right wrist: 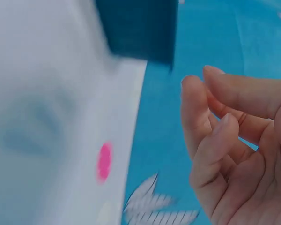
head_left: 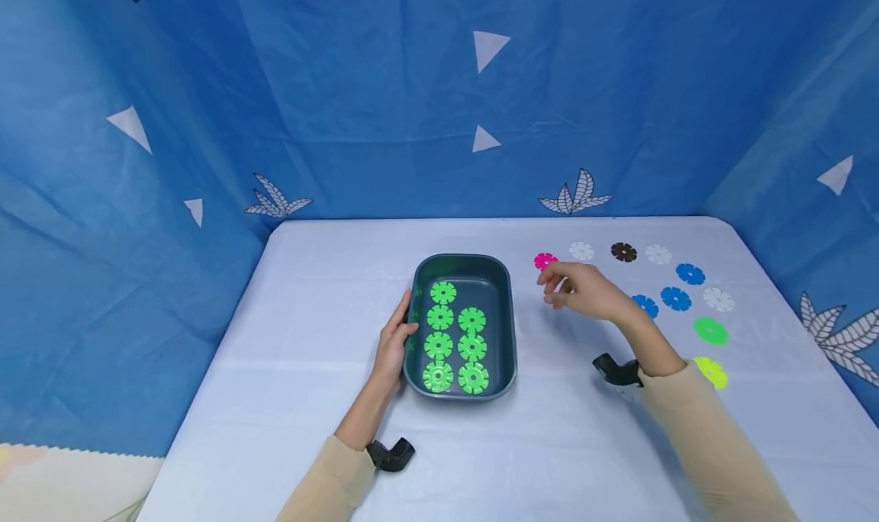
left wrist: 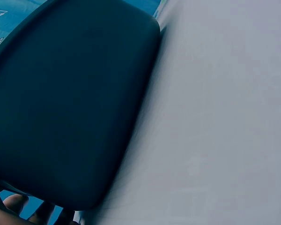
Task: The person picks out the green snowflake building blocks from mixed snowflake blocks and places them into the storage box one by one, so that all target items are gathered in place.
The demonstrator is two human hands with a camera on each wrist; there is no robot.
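Observation:
A dark green plastic tray [head_left: 460, 396] sits on the table with several bright green notched discs [head_left: 440, 317] lying in two columns on its floor. My left hand [head_left: 391, 348] holds the tray's left side, thumb over the rim and fingers along the outer wall. The left wrist view shows the tray's dark outer wall [left wrist: 75, 103] close up, with fingertips [left wrist: 42, 213] at its lower edge. Right of the tray my right hand [head_left: 584, 289] is raised over the table, fingers loosely bent and holding nothing. A pink disc [head_left: 545, 261] is nearest its fingertips.
Across the table's right side lie more discs: blue [head_left: 676, 299], white [head_left: 718, 300], a dark brown one [head_left: 623, 252], a green one [head_left: 710, 330] and a yellow one [head_left: 711, 372]. A blue patterned cloth [head_left: 426, 87] hangs behind the white table [head_left: 316, 308].

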